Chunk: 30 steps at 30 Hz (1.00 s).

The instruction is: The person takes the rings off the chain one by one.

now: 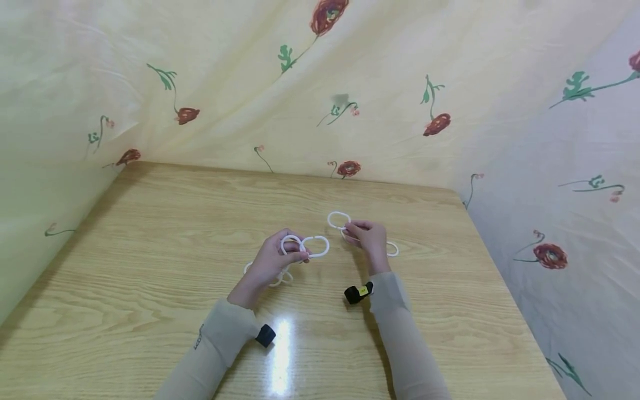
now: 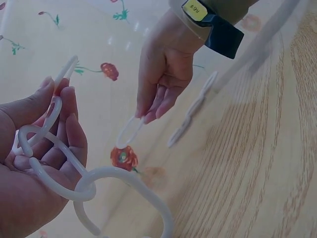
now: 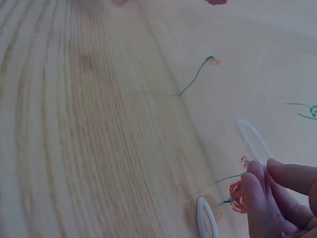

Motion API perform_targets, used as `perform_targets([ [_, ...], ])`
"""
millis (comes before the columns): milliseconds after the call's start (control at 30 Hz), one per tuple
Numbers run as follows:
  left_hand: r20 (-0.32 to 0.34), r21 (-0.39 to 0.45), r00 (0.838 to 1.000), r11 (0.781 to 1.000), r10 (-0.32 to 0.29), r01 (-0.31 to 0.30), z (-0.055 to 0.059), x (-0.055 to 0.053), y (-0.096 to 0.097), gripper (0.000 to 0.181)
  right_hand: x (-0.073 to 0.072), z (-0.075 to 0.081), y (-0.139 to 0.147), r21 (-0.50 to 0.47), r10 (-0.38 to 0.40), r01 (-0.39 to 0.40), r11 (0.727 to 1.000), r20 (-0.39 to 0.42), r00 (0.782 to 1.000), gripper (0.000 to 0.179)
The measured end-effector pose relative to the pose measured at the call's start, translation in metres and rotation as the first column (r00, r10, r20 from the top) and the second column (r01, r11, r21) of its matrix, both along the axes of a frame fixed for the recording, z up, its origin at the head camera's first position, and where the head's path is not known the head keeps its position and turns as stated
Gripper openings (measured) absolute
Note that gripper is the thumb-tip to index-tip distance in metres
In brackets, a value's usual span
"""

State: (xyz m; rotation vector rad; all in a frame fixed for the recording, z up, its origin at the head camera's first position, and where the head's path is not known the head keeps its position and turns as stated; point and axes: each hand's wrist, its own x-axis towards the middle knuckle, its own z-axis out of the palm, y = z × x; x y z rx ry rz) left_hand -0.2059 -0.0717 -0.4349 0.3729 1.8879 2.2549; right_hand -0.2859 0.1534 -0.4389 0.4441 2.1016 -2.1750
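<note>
Near the frame's centre, the left hand grips a white chain and the right hand pinches a single link; I'd say joining is underway, next wanting that link hooked on.

Wood-grain table, cream poppy-print cloth behind, bright glare on tabletop

White link in right grip, second link on table
</note>
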Motion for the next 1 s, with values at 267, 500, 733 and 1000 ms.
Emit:
perform_targets([
  [267, 0.027, -0.031, 1.000, 0.999, 0.011, -0.010, 0.002, 0.002, 0.001, 0.026, -0.004, 0.000, -0.003, 0.114, 0.097, -0.105, 0.988, 0.076, 0.992, 0.027],
  [500, 0.059, -0.069, 0.998, 0.997, 0.032, -0.028, 0.003, 0.004, -0.001, 0.026, -0.007, -0.005, -0.008, 0.156, 0.165, -0.182, 0.971, 0.120, 0.979, 0.026],
  [733, 0.049, -0.067, 0.998, 0.998, 0.025, -0.022, 0.002, 0.004, 0.000, 0.026, -0.012, -0.007, -0.010, 0.203, 0.173, -0.198, 0.959, 0.135, 0.976, 0.025],
  [1000, 0.051, -0.072, 0.998, 0.997, 0.027, -0.023, 0.006, 0.002, 0.000, 0.026, -0.014, -0.004, -0.009, 0.263, 0.166, -0.203, 0.943, 0.155, 0.974, 0.020],
])
